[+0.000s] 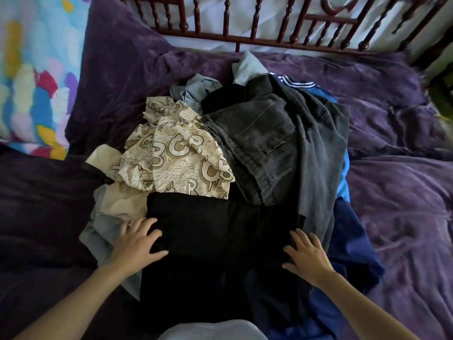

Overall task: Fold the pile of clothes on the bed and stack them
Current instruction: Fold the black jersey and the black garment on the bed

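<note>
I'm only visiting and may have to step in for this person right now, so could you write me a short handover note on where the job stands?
Left hand: open, flat on the left edge of the black garment.
Right hand: open, flat on its right edge.
Things: the black garment lies in front; behind it, unfolded, are the cream patterned shirt and grey jeans, with a navy garment at right, all on the purple bedcover.
Done: no folded stack in view.
Left: fold the black garment, then fold and stack the rest.
</note>
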Action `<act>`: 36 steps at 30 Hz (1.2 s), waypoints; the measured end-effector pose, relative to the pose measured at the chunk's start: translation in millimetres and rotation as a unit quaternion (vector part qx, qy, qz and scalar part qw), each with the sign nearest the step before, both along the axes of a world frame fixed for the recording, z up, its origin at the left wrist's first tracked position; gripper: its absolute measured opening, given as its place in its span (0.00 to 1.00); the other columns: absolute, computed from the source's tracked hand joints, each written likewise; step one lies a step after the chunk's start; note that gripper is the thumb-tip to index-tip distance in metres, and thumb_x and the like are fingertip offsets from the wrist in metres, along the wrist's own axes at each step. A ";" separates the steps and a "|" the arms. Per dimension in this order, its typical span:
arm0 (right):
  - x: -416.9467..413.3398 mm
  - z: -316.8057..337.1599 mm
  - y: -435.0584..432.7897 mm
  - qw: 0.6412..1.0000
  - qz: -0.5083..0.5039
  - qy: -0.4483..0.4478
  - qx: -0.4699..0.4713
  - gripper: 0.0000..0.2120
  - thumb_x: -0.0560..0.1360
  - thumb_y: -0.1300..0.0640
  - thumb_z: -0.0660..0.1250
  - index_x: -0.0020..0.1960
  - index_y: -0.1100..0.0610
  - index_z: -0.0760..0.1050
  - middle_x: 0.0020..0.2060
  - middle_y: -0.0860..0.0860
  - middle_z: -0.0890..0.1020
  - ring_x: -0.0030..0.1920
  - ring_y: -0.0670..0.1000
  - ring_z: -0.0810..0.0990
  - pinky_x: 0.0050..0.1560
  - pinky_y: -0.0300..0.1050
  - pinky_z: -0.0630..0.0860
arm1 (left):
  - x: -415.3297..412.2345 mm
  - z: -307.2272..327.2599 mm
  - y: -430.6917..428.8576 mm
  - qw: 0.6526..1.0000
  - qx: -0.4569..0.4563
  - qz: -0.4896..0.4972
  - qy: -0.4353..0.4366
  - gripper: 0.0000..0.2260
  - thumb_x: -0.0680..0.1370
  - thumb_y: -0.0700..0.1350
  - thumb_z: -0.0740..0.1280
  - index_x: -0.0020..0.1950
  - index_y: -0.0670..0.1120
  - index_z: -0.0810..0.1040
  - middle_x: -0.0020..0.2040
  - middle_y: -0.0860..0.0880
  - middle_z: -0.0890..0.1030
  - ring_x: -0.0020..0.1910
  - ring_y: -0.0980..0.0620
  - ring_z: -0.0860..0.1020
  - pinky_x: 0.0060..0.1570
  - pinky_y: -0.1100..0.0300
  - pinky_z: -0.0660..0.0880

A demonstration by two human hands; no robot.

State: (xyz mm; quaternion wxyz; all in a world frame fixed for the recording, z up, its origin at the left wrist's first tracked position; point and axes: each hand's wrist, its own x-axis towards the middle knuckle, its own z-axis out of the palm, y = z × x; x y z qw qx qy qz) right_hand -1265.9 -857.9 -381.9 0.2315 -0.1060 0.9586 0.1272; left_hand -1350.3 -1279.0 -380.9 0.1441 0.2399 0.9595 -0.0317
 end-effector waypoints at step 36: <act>123.4 -33.7 13.8 0.984 -0.152 -0.011 -0.089 0.44 0.38 0.47 0.82 0.51 0.53 0.70 0.62 0.63 0.72 0.62 0.63 0.67 0.50 0.62 0.76 | 108.1 -23.0 -18.3 0.997 0.051 -0.056 0.006 0.27 0.45 0.40 0.82 0.40 0.43 0.79 0.31 0.47 0.77 0.27 0.46 0.77 0.25 0.56 0.73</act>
